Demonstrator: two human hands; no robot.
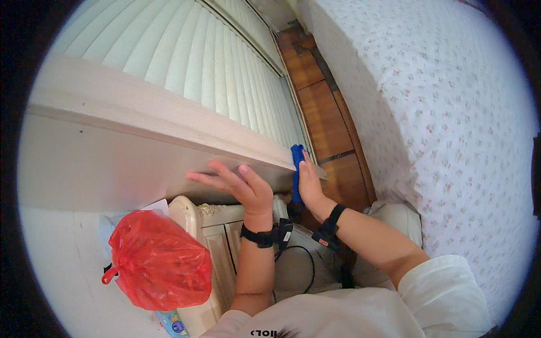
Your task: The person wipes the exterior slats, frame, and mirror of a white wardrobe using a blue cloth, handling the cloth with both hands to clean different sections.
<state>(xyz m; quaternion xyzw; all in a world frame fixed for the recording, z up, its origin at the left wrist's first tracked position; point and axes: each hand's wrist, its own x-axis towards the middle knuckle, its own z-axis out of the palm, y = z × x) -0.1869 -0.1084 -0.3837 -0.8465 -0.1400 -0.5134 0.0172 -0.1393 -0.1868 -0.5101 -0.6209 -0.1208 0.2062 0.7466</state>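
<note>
My right hand (313, 188) presses a folded blue cloth (297, 169) against the front end of a pale wooden panel (186, 121), beside the ribbed, light-coloured doors. The cloth lies between the palm side of that hand and the panel, and its far side is hidden. To the left, my left hand (242, 188) is raised with its fingers spread and nothing in them. It is close to the panel's flat side; whether the fingertips touch it I cannot tell. Both wrists wear black straps with small devices.
A red plastic bag (160, 262), tied at one end, sits on a cream carved cabinet (214, 239) at the lower left. A narrow strip of brown wooden floor (327, 118) runs between the ribbed doors (191, 62) and a bed with a floral white cover (451, 112).
</note>
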